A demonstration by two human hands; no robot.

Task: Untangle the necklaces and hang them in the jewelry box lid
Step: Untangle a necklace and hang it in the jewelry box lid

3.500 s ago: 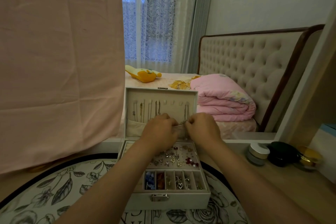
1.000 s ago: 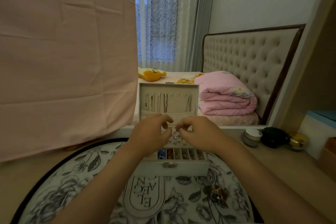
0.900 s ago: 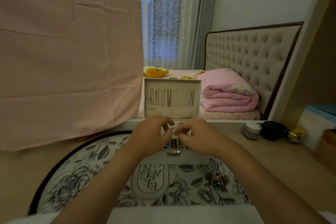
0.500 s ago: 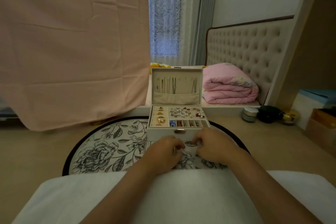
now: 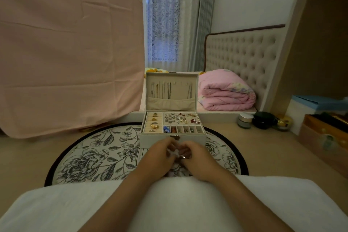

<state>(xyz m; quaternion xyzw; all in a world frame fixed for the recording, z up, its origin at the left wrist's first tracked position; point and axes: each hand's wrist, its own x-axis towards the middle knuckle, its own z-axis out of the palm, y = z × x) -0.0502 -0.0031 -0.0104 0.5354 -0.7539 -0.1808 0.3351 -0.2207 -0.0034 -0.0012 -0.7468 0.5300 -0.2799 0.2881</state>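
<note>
Silvery tangle [image 5: 176, 153] pinched between left hand [image 5: 159, 157], right hand [image 5: 198, 158].

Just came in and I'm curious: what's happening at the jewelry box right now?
A person sits at an open jewelry box on a floral mat. The left hand and right hand meet just in front of it, fingers curled, pinching a small item, probably a tangled necklace, though it is mostly hidden. Several necklaces already hang in the upright lid, with some hooks free.

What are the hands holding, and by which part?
Left hand and right hand pinch a small shiny necklace tangle between them; fingers hide which part.
</note>
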